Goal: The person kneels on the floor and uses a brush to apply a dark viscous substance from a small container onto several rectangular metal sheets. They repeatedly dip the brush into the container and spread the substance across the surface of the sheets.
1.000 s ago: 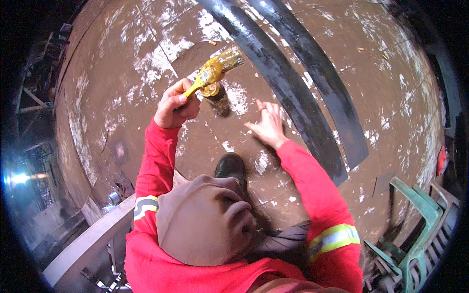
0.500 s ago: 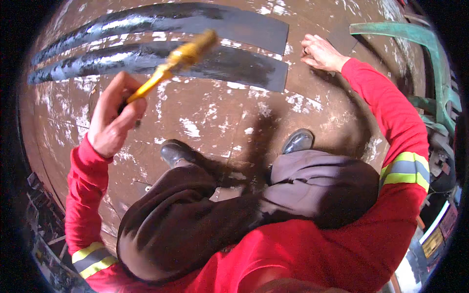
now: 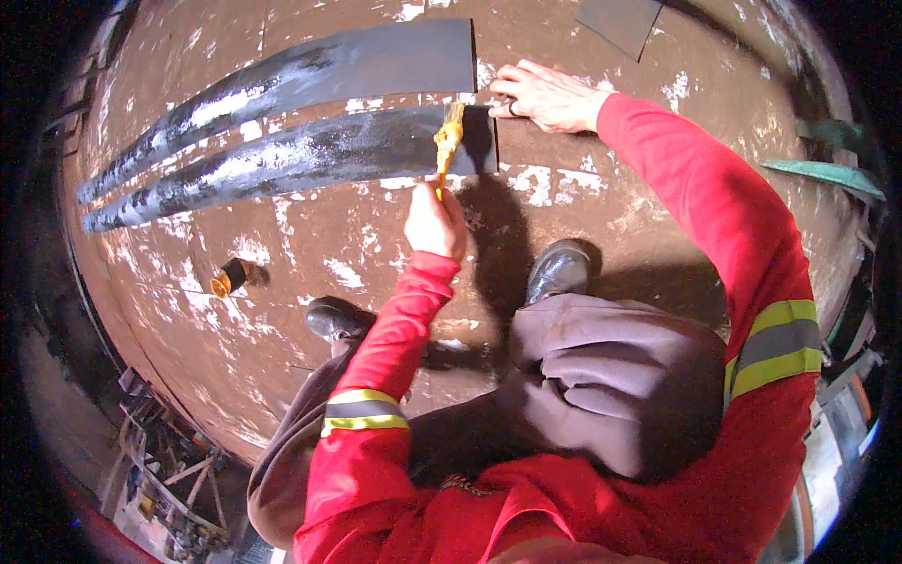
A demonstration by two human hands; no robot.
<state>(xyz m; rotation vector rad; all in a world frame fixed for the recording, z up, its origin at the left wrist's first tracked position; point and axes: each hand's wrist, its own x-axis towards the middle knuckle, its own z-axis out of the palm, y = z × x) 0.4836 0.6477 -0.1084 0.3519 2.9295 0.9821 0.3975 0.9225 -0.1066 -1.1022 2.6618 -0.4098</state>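
Note:
Two long dark grey strips lie side by side on the worn brown surface, the far strip and the near strip. Wet-looking black coating shines over their left parts; their right ends look matte. My left hand is closed round the handle of a yellow paintbrush, its bristles over the near strip close to its right end. Whether they touch it is hard to tell. Just beyond the strips' right ends, my right hand rests low with fingers stretched leftward and nothing visible in them.
A small black container with an orange-yellow rim sits on the left. Another grey piece lies at the far right. A green metal part is at the right edge. My black shoes are below the strips.
My left hand has carried the paintbrush rightward to the near strip's right end. My right hand stays by the strip ends, its fingers now stretched further. The black container has come into view.

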